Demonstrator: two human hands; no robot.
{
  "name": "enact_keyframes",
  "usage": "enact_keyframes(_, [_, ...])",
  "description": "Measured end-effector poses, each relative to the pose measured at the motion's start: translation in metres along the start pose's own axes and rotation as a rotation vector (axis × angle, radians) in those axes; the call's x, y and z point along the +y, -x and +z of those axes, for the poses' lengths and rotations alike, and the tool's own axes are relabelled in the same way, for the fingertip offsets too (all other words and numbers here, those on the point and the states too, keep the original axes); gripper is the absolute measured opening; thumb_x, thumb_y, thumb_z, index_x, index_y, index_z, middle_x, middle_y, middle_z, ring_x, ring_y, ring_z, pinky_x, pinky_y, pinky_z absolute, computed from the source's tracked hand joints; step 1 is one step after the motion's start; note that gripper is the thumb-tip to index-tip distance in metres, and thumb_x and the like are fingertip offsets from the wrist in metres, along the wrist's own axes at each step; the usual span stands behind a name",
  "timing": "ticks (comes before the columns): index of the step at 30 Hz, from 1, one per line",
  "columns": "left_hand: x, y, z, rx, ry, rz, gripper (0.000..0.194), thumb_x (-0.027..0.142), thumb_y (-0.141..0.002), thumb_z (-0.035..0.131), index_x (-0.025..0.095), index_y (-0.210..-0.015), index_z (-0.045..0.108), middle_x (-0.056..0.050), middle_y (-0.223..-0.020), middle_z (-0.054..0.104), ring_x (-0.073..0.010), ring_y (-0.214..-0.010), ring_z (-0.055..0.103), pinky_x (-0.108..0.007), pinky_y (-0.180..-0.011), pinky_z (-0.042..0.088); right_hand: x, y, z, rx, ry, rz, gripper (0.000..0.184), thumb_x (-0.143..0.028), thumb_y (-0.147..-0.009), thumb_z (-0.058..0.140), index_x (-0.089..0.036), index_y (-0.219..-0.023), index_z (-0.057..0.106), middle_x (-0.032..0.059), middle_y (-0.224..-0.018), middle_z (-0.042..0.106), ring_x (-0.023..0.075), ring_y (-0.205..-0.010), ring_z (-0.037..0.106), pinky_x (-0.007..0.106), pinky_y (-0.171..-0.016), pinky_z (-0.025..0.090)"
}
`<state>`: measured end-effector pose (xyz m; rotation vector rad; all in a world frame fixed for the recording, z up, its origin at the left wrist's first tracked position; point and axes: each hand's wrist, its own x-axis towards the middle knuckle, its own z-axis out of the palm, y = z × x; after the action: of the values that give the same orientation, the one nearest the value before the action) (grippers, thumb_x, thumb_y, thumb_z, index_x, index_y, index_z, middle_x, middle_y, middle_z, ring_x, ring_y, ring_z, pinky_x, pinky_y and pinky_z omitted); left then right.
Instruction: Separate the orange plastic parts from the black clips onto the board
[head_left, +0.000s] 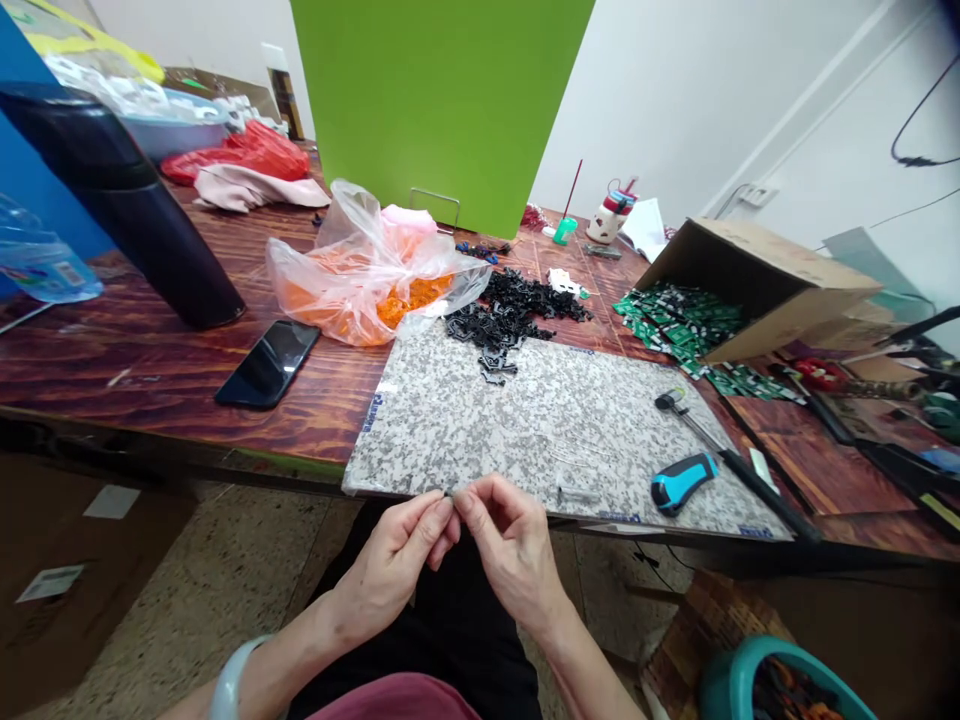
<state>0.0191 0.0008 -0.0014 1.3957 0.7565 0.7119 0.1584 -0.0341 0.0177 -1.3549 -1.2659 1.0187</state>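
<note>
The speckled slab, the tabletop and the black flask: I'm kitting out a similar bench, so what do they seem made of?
The speckled slab looks like polished granite or a printed copy: grey, white and black grain, soft sheen. The tabletop looks like varnished wood or wood-grain laminate, with glossy reddish-brown streaks. The black flask looks like coated metal or plastic; its dull sheen doesn't settle which.

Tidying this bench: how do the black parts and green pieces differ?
The black parts are irregular dark plastic shapes, while the green pieces look flat with white markings. The black parts heap by a plastic bag, the green pieces spill from a tipped cardboard box. Both are small, loose and piled on the table.
</note>
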Motion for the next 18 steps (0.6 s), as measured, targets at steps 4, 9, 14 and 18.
enact_keyframes(4, [0.001,0.0,-0.01,0.081,-0.033,0.034,0.038,0.038,-0.095,0.037,0.018,-0.065,0.049,0.004,-0.057,0.041,-0.0118,-0.055,0.038,-0.024,-0.055,0.032,-0.01,-0.016,0.001,-0.077,0.152,-0.089,0.026,-0.035,-0.087,0.054,-0.016,-0.07,0.059,-0.0013,-0.061,0.055,0.0096,-0.054,0.048,0.022,-0.051,0.037])
enact_keyframes(9, [0.006,0.001,-0.023,0.156,0.046,-0.034,0.038,0.043,-0.093,0.039,0.018,-0.067,0.051,0.005,-0.055,0.039,-0.012,-0.054,0.037,-0.024,-0.055,0.032,-0.007,-0.079,-0.028,-0.103,0.451,-0.249,0.024,-0.035,-0.088,0.051,-0.018,-0.081,0.067,0.0016,-0.079,0.066,0.012,-0.068,0.057,0.021,-0.06,0.043])
enact_keyframes(14, [0.004,0.004,-0.03,0.215,0.119,-0.031,0.042,0.049,-0.092,0.038,0.018,-0.065,0.048,0.004,-0.056,0.039,-0.0119,-0.053,0.036,-0.024,-0.054,0.033,0.015,-0.153,-0.056,0.089,0.693,-0.255,0.017,-0.026,-0.086,0.053,-0.016,-0.087,0.067,0.0045,-0.079,0.068,0.0147,-0.066,0.058,0.026,-0.066,0.044])
enact_keyframes(18, [0.002,-0.007,-0.036,0.231,0.006,0.072,0.042,0.045,-0.092,0.041,0.019,-0.059,0.041,0.005,-0.054,0.036,-0.0112,-0.051,0.034,-0.024,-0.052,0.03,0.023,-0.192,-0.038,0.05,0.804,-0.292,0.015,-0.023,-0.085,0.054,-0.017,-0.088,0.067,0.0049,-0.083,0.067,0.016,-0.073,0.059,0.026,-0.07,0.043])
